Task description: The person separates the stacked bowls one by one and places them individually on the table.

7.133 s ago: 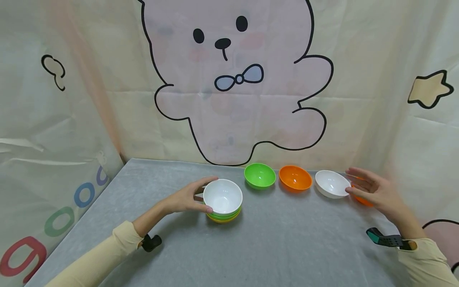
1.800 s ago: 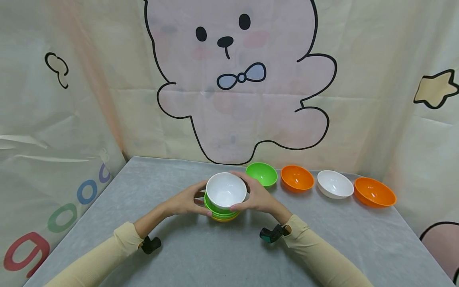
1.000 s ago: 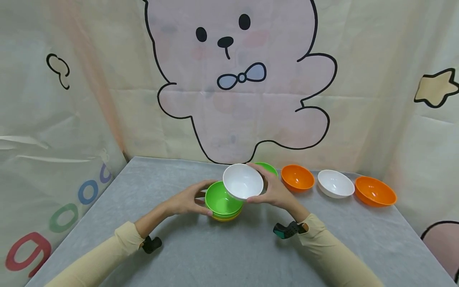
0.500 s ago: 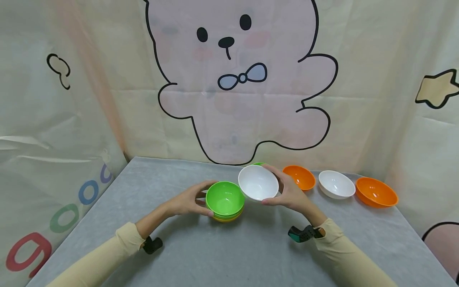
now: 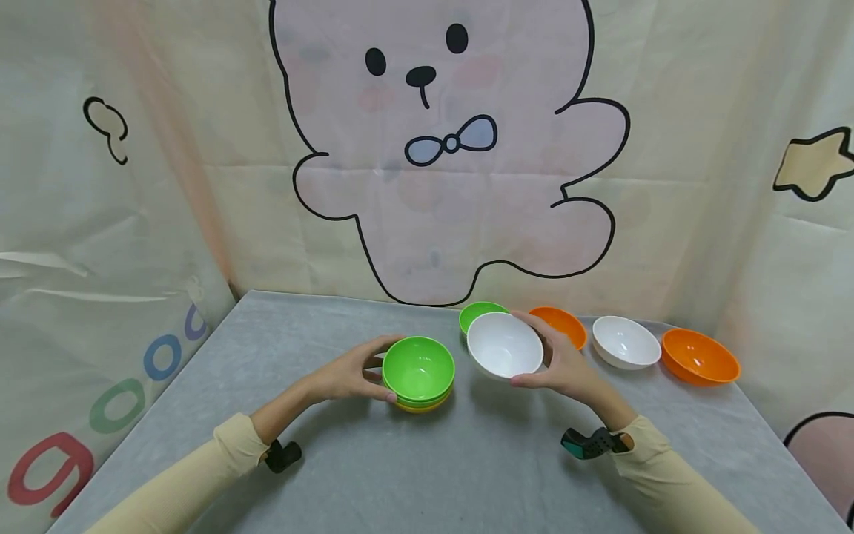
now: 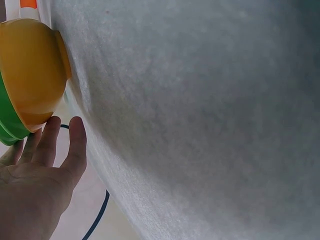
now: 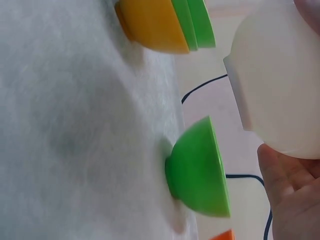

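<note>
My right hand (image 5: 567, 365) grips a white bowl (image 5: 505, 345) by its right side, thumb in front and fingers behind. In the right wrist view that white bowl (image 7: 282, 82) hangs above the table, its foot ring in sight. My left hand (image 5: 342, 372) curves round the left side of a stack of nested bowls, thumb near the front. A green bowl (image 5: 418, 369) tops the stack. At the bottom sits a yellow bowl (image 6: 32, 70), and the left fingertips touch the stack's side in the left wrist view.
Along the table's far edge stand a green bowl (image 5: 479, 311), an orange bowl (image 5: 563, 325), a white bowl (image 5: 625, 343) and another orange bowl (image 5: 699, 357). The held bowl and right hand partly cover the first two. A printed curtain rises behind the grey-covered table (image 5: 427, 475).
The right hand came from the row at right to the stack, lifted the white bowl off its top and carried it rightward, uncovering the green one. My left hand has stayed at the stack.
</note>
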Demonstrator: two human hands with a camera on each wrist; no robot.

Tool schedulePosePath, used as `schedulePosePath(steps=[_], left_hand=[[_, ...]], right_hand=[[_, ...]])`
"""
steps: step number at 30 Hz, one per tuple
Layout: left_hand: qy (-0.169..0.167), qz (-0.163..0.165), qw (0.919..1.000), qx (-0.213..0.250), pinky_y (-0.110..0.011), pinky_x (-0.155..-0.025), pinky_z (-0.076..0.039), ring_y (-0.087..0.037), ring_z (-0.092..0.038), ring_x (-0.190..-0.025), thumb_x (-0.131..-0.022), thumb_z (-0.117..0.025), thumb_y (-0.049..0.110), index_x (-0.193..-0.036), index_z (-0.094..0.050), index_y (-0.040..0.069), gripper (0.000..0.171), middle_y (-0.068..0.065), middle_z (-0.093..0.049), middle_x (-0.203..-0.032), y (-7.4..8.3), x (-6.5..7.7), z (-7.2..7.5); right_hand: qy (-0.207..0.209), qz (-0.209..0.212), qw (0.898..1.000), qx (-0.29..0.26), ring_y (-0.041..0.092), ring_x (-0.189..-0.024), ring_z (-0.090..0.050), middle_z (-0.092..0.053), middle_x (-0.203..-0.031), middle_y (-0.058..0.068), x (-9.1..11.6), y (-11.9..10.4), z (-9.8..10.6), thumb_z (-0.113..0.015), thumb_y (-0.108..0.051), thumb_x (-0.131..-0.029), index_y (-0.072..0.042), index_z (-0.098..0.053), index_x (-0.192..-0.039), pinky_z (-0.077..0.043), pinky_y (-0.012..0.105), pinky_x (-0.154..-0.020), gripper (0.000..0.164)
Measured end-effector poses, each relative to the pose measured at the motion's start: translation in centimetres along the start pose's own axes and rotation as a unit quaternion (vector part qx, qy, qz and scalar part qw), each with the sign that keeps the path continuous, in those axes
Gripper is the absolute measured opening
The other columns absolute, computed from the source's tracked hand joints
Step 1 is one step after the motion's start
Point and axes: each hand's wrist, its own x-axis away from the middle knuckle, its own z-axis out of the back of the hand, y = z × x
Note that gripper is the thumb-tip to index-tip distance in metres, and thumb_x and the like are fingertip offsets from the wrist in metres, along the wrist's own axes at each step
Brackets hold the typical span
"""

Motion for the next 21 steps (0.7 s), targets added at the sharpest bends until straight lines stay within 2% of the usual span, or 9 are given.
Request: schedulePosePath(steps=[7,15,21], left_hand=[[0.001,0.001,1.0,-0.001,-0.049,-0.101,-0.048,-0.033,-0.051,-0.131,-0.083,-0.087,0.011,-0.157,-0.034,0.01,0.091,-0.008,-0.042,-0.152,0.0,0.0,0.0],[0.006,0.003,1.0,-0.007,-0.048,-0.101,-0.048,-0.032,-0.051,-0.131,-0.082,-0.087,0.012,-0.158,-0.034,0.011,0.093,-0.007,-0.042,-0.152,0.0,0.1,-0.1],[0.004,-0.001,1.0,-0.006,-0.048,-0.1,-0.048,-0.033,-0.051,-0.131,-0.083,-0.087,0.011,-0.157,-0.034,0.011,0.092,-0.008,-0.042,-0.152,0.0,0.1,-0.1]], right_hand=[[0.007,-0.008,1.0,-0.001,0.035,-0.125,-0.047,-0.045,-0.148,0.016,1.3,0.3,1.1,-0.091,0.003,-0.071,-0.002,-0.042,-0.152,-0.047,0.026,-0.1,0.096],[0.032,-0.022,0.998,0.041,0.031,-0.121,-0.05,-0.046,-0.145,0.015,3.0,0.4,2.5,-0.093,0.001,-0.07,-0.001,-0.044,-0.149,-0.047,0.021,-0.097,0.094],[0.053,-0.041,0.994,0.081,0.019,-0.12,-0.051,-0.046,-0.145,0.016,4.4,0.6,3.7,-0.093,-0.002,-0.072,-0.003,-0.043,-0.151,-0.045,0.017,-0.096,0.094]])
